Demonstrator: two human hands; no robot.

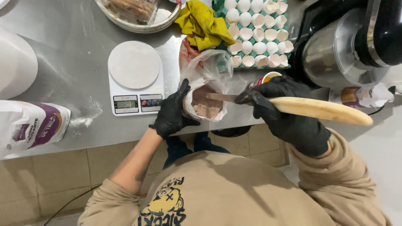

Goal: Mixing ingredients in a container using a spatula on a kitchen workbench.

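Note:
My left hand (171, 114), in a black glove, grips a small tub lined with a plastic bag (205, 104) that holds brown powder. My right hand (289, 115), also gloved in black, holds a long pale wooden paddle (322, 110) by its handle. The paddle's narrow end reaches into the tub's powder. The tub is tilted toward me, just above the front edge of the steel counter (79, 54).
A white kitchen scale (135, 77) stands left of the tub. A flour bag (31, 125) lies at far left, with spilled flour beside it. A tray of eggs and eggshells (255, 33), a yellow cloth (203, 23) and a stand mixer with steel bowl (343, 46) sit behind.

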